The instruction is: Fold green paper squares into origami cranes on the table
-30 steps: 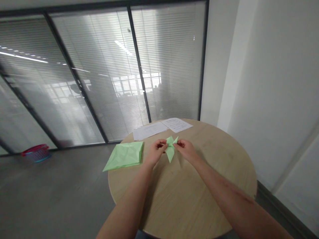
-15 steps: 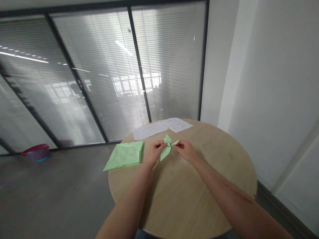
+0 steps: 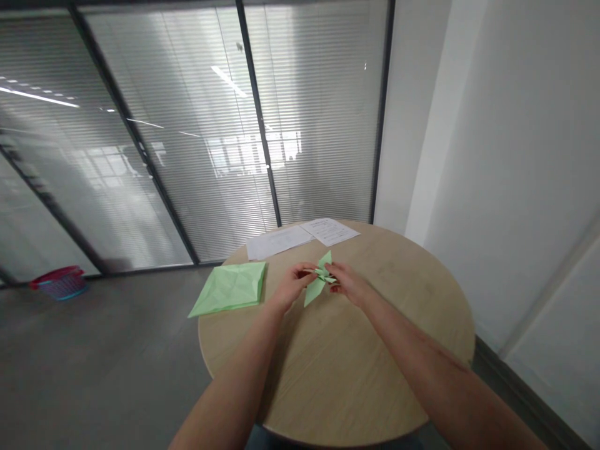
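Between my two hands, above the middle of the table, is a folded piece of light green paper [image 3: 315,291] with pointed flaps, like an origami shape. My left hand [image 3: 295,282] pinches its left side, fingers closed. At its right side my right hand [image 3: 347,282] grips the paper, with thumb and fingers closed on a flap. One flap points up and away, another down toward me. Part of the folded middle is hidden by my fingertips. Left of my left hand lies a larger creased green paper [image 3: 232,287], its corner reaching past the table edge.
The round wooden table [image 3: 356,375] stands before me. Printed white sheets [image 3: 330,231] lie at its far edge. A red and blue plastic basket [image 3: 60,284] sits on the floor at left. A glass partition with blinds [image 3: 323,125] rises behind, and a white wall [image 3: 529,156] at right.
The folded green paper has turned between my hands, its upper flap now leaning right. My right fingers have moved in closer to its middle. The view has shifted slightly.
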### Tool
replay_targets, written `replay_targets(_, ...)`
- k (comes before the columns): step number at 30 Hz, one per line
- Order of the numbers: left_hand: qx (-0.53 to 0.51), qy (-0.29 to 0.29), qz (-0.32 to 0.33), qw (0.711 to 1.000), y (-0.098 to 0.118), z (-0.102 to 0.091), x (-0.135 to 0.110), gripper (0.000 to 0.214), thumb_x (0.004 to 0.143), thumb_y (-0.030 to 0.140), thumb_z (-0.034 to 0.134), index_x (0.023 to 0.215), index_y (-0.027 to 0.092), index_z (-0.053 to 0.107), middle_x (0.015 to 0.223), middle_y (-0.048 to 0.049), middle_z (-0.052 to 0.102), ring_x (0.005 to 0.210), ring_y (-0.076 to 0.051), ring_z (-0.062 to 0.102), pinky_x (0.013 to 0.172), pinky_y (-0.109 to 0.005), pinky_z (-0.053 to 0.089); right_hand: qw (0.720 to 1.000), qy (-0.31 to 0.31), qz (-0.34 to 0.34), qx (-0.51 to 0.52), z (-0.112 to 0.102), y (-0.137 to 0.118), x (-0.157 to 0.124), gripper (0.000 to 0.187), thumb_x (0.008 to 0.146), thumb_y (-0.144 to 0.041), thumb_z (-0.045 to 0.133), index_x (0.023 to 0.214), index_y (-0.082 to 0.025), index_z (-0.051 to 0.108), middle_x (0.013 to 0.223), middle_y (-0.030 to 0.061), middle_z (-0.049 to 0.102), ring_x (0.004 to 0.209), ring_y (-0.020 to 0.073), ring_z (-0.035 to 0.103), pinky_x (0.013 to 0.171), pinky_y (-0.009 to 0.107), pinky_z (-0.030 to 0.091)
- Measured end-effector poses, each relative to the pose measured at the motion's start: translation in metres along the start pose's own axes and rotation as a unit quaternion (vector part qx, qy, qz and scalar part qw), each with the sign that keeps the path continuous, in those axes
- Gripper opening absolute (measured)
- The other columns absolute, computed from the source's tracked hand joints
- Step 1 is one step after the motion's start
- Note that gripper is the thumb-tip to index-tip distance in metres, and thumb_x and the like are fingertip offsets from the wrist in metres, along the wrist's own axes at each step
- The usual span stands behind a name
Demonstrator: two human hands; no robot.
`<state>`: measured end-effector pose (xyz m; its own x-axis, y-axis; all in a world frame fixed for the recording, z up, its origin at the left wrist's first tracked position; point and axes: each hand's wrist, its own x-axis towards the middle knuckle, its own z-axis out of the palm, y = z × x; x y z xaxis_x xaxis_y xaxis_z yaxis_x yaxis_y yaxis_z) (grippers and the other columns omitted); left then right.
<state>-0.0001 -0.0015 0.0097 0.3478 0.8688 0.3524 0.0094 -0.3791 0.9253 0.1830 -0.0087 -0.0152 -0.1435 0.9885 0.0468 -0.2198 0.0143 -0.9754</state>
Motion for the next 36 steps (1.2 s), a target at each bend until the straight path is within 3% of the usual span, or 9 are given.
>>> replay_targets(2,0.001,0.014,-0.016,1.0,-0.004,0.001,0.0,0.045,0.073,0.039,0.076,0.111,0.017,0.065,0.101,-0.0068,0.068,0.088,-0.018,0.062,0.079,-0.029,0.047,1.0,0.01,-0.023,-0.008,0.001,0.001,0.001,0.038,0.074,-0.052,0.069,0.093,-0.018,0.066,0.084,0.0044,0.066,0.066,0.0122,0.055,0.055,0.022,0.041)
replay_targets(4,0.007,0.003,-0.05,0.999,-0.008,0.002,0.0,0.049,0.073,0.042,0.076,0.113,0.017,0.063,0.1,-0.0064,0.067,0.085,-0.017,0.062,0.075,-0.028,0.049,0.998,0.045,-0.042,-0.016,0.001,0.003,0.004,0.037,0.073,-0.052,0.069,0.088,-0.018,0.065,0.081,0.0042,0.066,0.064,0.0121,0.054,0.055,0.022,0.039)
replay_targets(9,0.076,-0.099,-0.147,0.981,-0.011,0.004,-0.002,0.045,0.077,0.057,0.067,0.087,0.013,0.07,0.077,-0.0047,0.065,0.066,-0.015,0.058,0.061,-0.027,0.048,0.993,0.076,-0.081,-0.048,-0.002,0.007,0.009,0.034,0.072,-0.052,0.068,0.077,-0.019,0.063,0.07,0.0012,0.063,0.057,0.0113,0.048,0.053,0.023,0.034)
replay_targets(26,0.075,-0.107,-0.113,0.985,0.0,0.004,-0.005,0.041,0.075,0.054,0.069,0.079,0.013,0.07,0.068,-0.0016,0.056,0.064,-0.013,0.053,0.059,-0.025,0.048,0.995,0.1,-0.019,0.005,-0.011,-0.001,0.009,0.035,0.07,-0.052,0.071,0.083,-0.02,0.065,0.08,0.0037,0.068,0.068,0.0141,0.057,0.059,0.024,0.04)
replay_targets(36,0.074,-0.073,-0.116,0.988,-0.002,0.004,-0.003,0.05,0.075,0.061,0.066,0.084,0.012,0.072,0.075,-0.0052,0.063,0.068,-0.016,0.056,0.059,-0.027,0.05,0.996,0.075,0.034,0.025,-0.013,0.001,0.012,0.038,0.072,-0.054,0.071,0.08,-0.018,0.062,0.069,0.0014,0.062,0.056,0.0108,0.051,0.05,0.022,0.037)
